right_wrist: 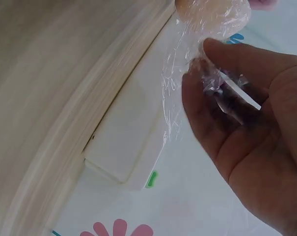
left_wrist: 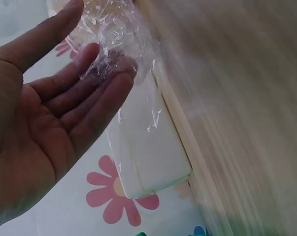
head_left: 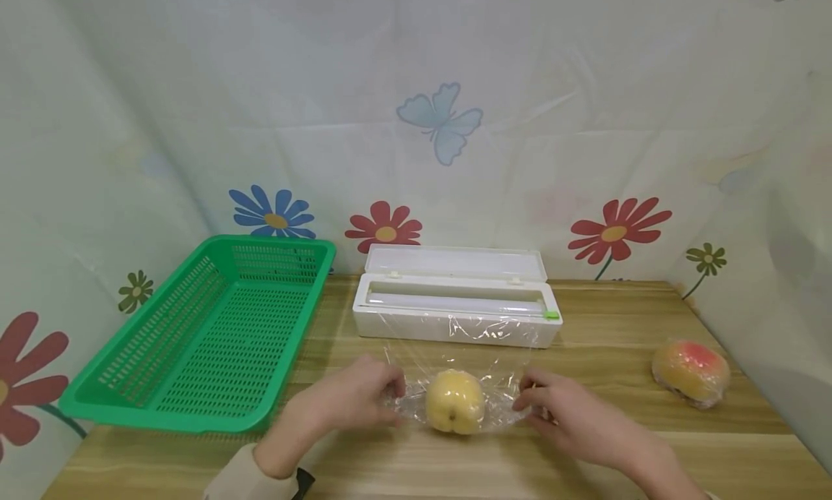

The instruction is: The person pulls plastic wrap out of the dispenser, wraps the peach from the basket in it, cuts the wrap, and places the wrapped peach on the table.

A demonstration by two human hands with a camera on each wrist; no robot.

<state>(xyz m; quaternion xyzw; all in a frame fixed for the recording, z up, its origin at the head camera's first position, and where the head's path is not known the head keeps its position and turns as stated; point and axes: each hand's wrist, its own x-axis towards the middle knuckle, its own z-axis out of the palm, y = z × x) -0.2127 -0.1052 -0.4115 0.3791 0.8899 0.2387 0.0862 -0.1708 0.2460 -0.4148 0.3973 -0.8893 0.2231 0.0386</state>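
A yellow apple-like fruit sits on the table in front of the white cling film box, with clear cling film around it. The film stretches from the box's front edge down to the fruit. On the fruit's left, my left hand has its fingers at the gathered film; the left wrist view shows them loosely bent with the thumb apart, film over the fingertips. From the other side, my right hand pinches a bunched end of the film between thumb and fingers, close beside the fruit.
A green plastic basket stands at the left. Inside the box, whose lid is raised, lies the film roll; a green slider sits at its right end. A film-wrapped red-and-yellow fruit rests at the right. A patterned curtain hangs behind.
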